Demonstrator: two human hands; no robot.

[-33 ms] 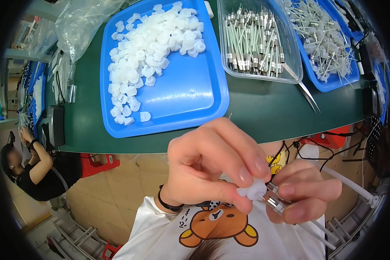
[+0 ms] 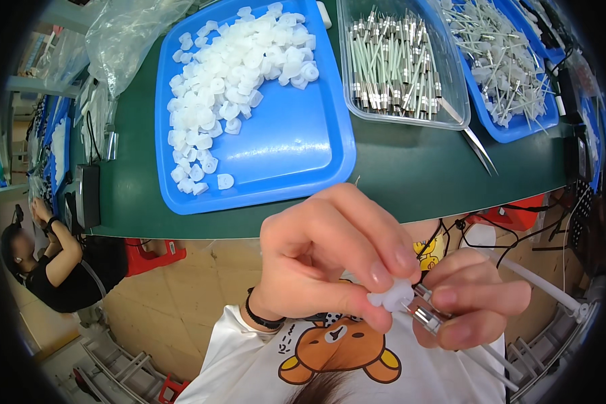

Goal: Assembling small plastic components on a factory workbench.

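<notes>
My left hand pinches small white translucent plastic caps between thumb and fingertips, over my lap just off the table's near edge. Close against them on the right, my right hand is closed on thin rods with shiny metal ends. One metal end points at the caps, and a fine tip touches or nearly touches one; a second metal end lies just above it. The rods' pale tails run down to the right below my fingers. How many caps I hold is partly hidden by my fingers.
On the green table lies a blue tray with heaped white caps. Right of it are a clear bin of metal-ended rods, tweezers and a blue tray of capped rods. A person sits at the far left.
</notes>
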